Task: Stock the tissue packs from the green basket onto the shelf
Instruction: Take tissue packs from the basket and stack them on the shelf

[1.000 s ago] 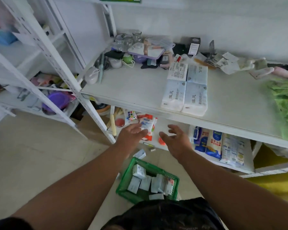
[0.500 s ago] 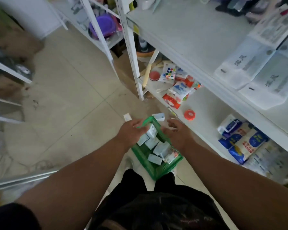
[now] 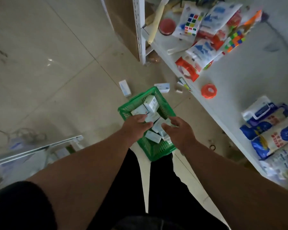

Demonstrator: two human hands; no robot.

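Dim light, glossy beige tiled floor (image 3: pixel 56 67), white perforated metal upright (image 3: pixel 140 30), cardboard box (image 3: pixel 123 27) behind it.

Pack labels (image 3: pixel 150 103) too small to read, basket floor (image 3: pixel 154 149) partly hidden

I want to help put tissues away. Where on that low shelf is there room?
The low shelf is bare between the orange tape roll and the blue bags. Around the puzzle cubes it is crowded.
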